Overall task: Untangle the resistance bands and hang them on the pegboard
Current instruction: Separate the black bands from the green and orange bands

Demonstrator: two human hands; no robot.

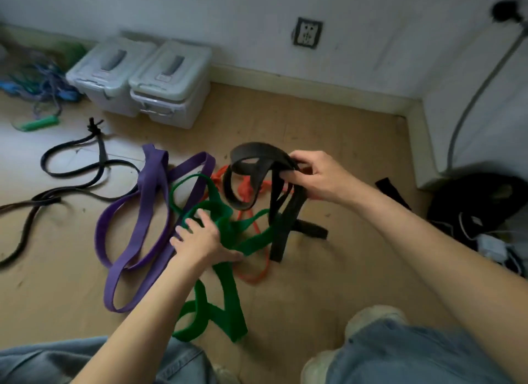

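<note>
A tangle of flat resistance bands lies on the wooden floor. My right hand [311, 176] grips the wide black band [251, 158] and holds its loops above the pile; its lower end hangs to the floor. My left hand [200, 236] lies with straight fingers on the green band [225, 312], which runs from the pile toward my knees. The purple band [134, 229] lies in long loops to the left. An orange band [251, 272] is threaded under the green and black ones. No pegboard is in view.
A thin dark band [71, 166] trails across the floor at left. Two lidded plastic boxes [154, 80] stand against the wall, with a heap of cords [40, 77] beside them. A black bag [480, 209] sits at right. My knees [400, 352] are at the bottom.
</note>
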